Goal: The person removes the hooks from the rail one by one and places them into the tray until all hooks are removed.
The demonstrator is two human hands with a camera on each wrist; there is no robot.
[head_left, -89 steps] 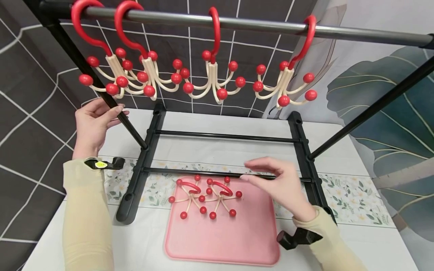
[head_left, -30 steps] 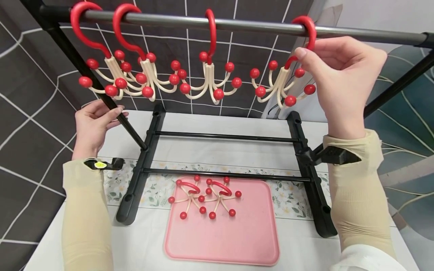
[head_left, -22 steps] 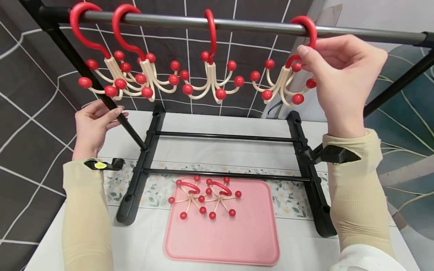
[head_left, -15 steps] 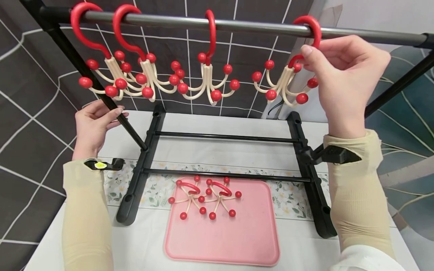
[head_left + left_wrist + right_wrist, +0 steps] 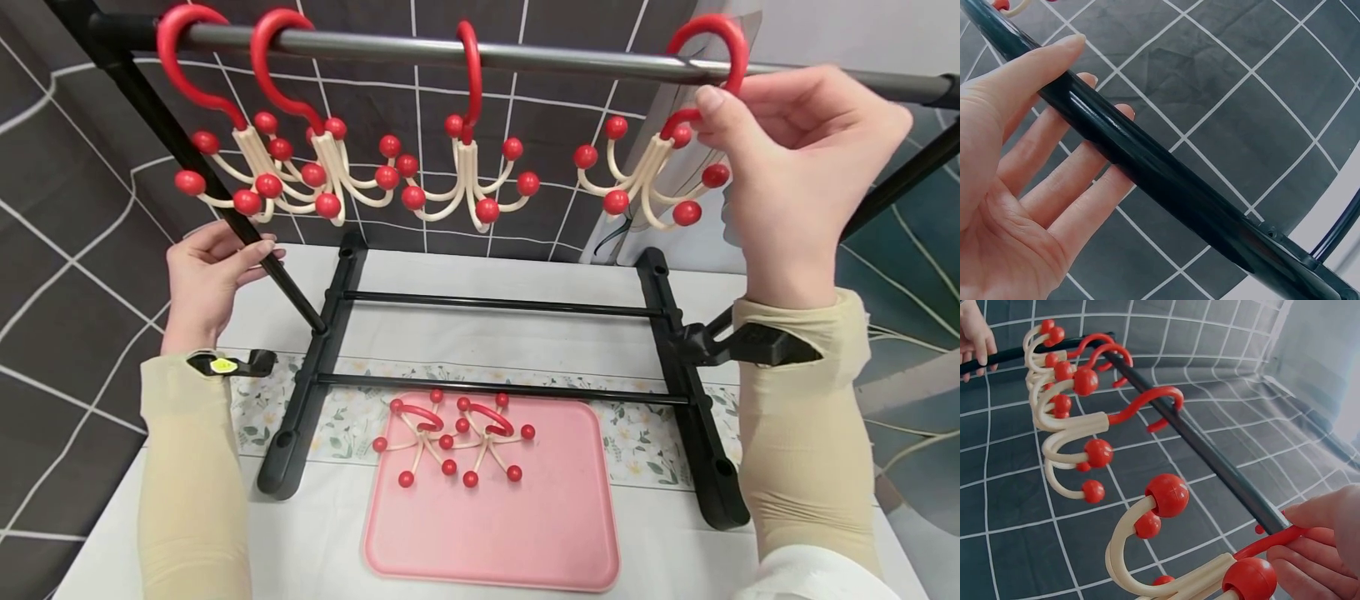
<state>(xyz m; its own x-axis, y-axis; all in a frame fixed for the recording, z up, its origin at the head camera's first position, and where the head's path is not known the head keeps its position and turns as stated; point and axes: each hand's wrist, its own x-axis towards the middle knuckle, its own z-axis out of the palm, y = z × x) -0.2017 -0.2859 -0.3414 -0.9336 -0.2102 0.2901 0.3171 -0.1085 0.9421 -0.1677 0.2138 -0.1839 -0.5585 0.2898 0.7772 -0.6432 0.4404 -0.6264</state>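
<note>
In the head view my right hand (image 5: 813, 175) pinches the red hook of the rightmost multi-arm hanger (image 5: 645, 171), which has cream arms tipped with red balls. The hook still arches over the metal rail (image 5: 577, 62), its top well above it; contact with the rail is unclear. My left hand (image 5: 210, 275) grips the rack's black left post (image 5: 262, 258). In the left wrist view the thumb lies over the post and the fingers lie behind it. Three like hangers hang from the rail, the middle one (image 5: 468, 167) apart from the left pair (image 5: 330, 167).
On the table a pink tray (image 5: 495, 533) holds two more hangers (image 5: 487, 437) near its far edge. The black base bars (image 5: 495, 387) of the rack pass just behind it. A dark gridded cloth (image 5: 67, 275) covers the back and left side.
My right hand rose from above the tray to the rightmost hanger's hook. Lately it has moved that hanger right along the rail and slightly up. The left hand stays put.
</note>
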